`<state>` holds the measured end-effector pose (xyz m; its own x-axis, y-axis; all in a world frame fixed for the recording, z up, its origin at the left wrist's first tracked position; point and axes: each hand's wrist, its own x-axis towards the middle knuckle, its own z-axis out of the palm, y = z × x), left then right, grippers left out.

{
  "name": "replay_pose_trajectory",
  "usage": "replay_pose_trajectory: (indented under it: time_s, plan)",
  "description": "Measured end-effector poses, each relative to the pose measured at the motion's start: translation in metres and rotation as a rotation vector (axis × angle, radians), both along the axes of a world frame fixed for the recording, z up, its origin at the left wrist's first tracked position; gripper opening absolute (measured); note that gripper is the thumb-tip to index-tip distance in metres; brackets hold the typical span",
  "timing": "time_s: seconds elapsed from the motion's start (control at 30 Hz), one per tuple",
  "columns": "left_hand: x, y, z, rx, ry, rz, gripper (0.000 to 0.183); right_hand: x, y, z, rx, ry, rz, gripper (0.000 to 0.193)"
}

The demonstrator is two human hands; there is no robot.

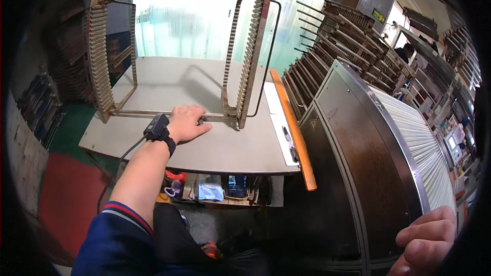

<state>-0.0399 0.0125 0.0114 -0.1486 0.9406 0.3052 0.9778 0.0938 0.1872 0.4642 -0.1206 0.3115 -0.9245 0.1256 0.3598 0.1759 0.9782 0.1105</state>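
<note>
A slotted metal rack (252, 56) stands upright on the pale table, with rows of teeth down both sides and no boards or sheets visible in its slots. Wrapped over its front lower bar, near the middle, is my left hand (185, 123); the thumb points right, beside a small knob on the bar. A black device with a cable is strapped to that wrist. Far to the lower right, my right hand (428, 243) is partly cut off by the dark edge of the picture. Its fingers are curled together beside the machine, and nothing shows in them.
On the table's (230, 151) right side lie white paper and a pen (290, 143), along an orange strip (294, 128). Right of it stands a metal machine (353, 138) with a bed of white rollers (417, 138). More racks (342, 46) are stacked behind. Under the tabletop, a shelf holds small items.
</note>
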Motion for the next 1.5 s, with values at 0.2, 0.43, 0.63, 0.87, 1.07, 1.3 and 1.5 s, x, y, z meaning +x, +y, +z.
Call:
replay_pose_trajectory:
  time_s: [0.2,0.43,0.63,0.87,1.07,1.3,1.5]
  plan:
    - [-0.005,0.014,0.006,-0.027,-0.017,-0.036,0.058,-0.017,0.035,0.001,0.093,0.027,0.456,0.039]
    - [-0.002,0.008,0.002,-0.009,-0.034,-0.048,0.057,0.091,0.027,-0.117,-0.547,1.250,-0.379,0.043]
    - [0.111,0.012,0.005,0.415,-0.191,-0.528,0.053,0.038,0.004,-0.036,0.200,0.302,-0.290,0.042]
    - [0.219,0.064,-0.017,0.196,-0.220,-0.230,0.068,-0.005,0.013,-0.010,0.003,0.194,0.103,0.033]
    - [0.218,0.074,-0.019,0.063,-0.145,-0.241,0.071,0.027,0.021,-0.035,0.186,0.268,-0.242,0.046]
    - [0.217,0.076,-0.020,0.012,-0.165,-0.248,0.070,-0.006,0.019,-0.016,-0.001,0.220,-0.024,0.032]
    - [0.215,0.078,-0.023,-0.022,-0.163,-0.259,0.069,0.001,0.016,-0.012,0.009,0.138,-0.068,0.032]
